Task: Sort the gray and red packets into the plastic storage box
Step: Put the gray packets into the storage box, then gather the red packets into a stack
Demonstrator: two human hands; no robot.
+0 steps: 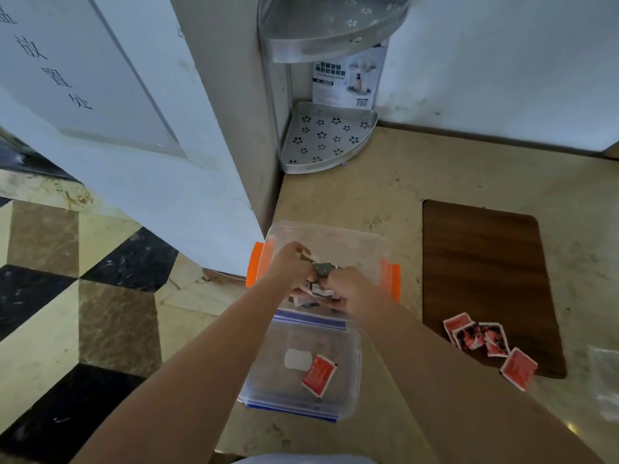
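Observation:
A clear plastic storage box (351,242) with orange side clips stands on the beige counter. Both my hands are inside it over a bunch of gray packets (320,267). My left hand (288,262) grips the bunch from the left and my right hand (348,286) grips it from the right. More gray packets lie underneath, partly hidden by my hands. Nearer to me lies the box's clear lid (268,370) with blue edges, and one red packet (319,375) rests on it. Several red packets (482,336) lie on a dark brown mat (479,256) to the right.
A metal corner shelf (326,139) stands in the far corner against the wall, with a product card behind it. The counter's left edge runs beside the box, with tiled floor (83,296) below. A clear plastic bag (606,380) lies at the far right.

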